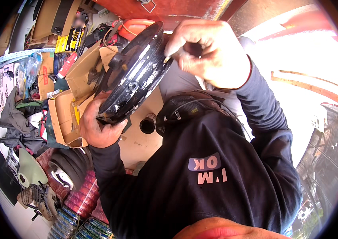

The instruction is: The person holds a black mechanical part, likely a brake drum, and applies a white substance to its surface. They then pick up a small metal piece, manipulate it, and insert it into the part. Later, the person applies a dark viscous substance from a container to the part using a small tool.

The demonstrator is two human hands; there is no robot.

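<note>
A black wheel rim (137, 79), its band scuffed with white residue, is held up tilted before my chest. My left hand (101, 123) is closed around its lower left edge, with the thumb on the outer band. At the upper right edge my right hand (210, 53) is bent into a pinch, with its fingertips against or very near the rim. A small brass-coloured bit (165, 60) shows on the band by those fingertips. What the right fingers pinch, if anything, is too small to make out. A round hub stub (116, 60) sticks out of the rim's left face.
An open cardboard box (65, 115) stands left of the rim. Beyond it lie plastic bags, tools and an orange-red bowl (135, 28). Black tyres (71, 163) and wrapped stacks (83, 195) lie lower left. A dark cylinder (148, 123) stands on the floor below the rim.
</note>
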